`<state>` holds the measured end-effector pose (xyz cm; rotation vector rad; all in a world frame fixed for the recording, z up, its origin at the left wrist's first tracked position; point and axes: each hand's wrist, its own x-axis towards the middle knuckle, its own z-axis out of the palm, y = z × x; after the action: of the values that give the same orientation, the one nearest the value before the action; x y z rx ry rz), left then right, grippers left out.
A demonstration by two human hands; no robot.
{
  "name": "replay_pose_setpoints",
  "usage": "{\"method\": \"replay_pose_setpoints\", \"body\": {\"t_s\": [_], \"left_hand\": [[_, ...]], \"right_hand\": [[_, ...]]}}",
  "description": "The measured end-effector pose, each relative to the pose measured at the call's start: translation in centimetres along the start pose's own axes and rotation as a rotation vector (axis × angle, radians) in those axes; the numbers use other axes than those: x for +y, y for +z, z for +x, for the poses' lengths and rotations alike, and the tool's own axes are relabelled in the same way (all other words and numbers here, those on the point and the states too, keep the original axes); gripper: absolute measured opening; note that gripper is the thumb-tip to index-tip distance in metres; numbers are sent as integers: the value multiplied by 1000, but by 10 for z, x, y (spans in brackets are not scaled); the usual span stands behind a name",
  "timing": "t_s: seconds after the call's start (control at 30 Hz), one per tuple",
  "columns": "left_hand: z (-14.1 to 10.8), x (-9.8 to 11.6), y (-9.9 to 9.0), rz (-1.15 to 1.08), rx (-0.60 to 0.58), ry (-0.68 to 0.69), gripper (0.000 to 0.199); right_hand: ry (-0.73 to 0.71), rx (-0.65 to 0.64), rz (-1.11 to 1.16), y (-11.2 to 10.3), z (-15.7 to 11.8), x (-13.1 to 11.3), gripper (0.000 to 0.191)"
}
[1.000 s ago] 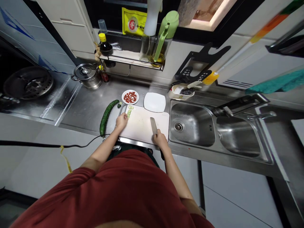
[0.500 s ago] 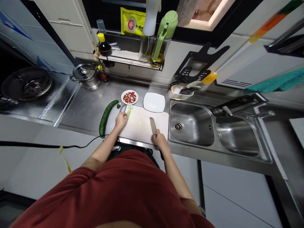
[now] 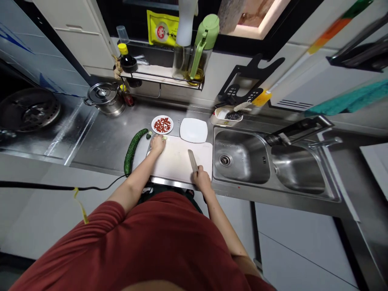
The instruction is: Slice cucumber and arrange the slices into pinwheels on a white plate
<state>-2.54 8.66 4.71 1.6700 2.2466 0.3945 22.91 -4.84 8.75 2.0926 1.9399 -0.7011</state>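
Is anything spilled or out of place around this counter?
Just one oddity: a tiny red speck on the counter's front edge, by the nearer rim of the larger sink basin. It sits well apart from the red pieces in their dish, though it's too small to identify. The knife and cucumber look undamaged.

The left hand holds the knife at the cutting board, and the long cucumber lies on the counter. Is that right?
No, the hand is wrong: the head view shows the right hand holding the knife at the cutting board. The long cucumber does lie on the counter.
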Motion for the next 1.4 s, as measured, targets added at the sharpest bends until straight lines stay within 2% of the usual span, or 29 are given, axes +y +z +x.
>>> {"method": "replay_pose_setpoints", "body": {"t_s": [0.3, 0.5, 0.7, 0.8, 0.93, 1.03, 1.1, 1.23, 1.4], "left_hand": [[4, 4, 3, -13, 11, -33, 24], [6, 6, 1, -42, -9, -5, 24], [9, 4, 4, -173, 10, -6, 20], [10, 3, 7, -323, -79, 41, 19], [9, 5, 5, -448, -424, 148, 23], [7, 8, 2, -375, -621, 247, 24], [6, 11, 0, -268, -655, 345, 23], [5, 17, 1, -124, -626, 529, 26], [1, 22, 4, -86, -521, 528, 27]], "right_hand": [[-39, -18, -32, -2, -4, 4, 25], [-41, -39, -50, -4, -5, 5, 26], [-41, -37, -58, -3, -5, 5, 27], [-44, -35, -59, -4, -5, 6, 27], [-57, -50, -55, -5, -5, 7, 28], [-54, -58, -55, -5, -5, 6, 27], [-59, -53, -56, -3, -4, 6, 27], [-76, -42, -63, -2, -4, 6, 27], [-65, -46, -64, -3, -5, 5, 27]]}}
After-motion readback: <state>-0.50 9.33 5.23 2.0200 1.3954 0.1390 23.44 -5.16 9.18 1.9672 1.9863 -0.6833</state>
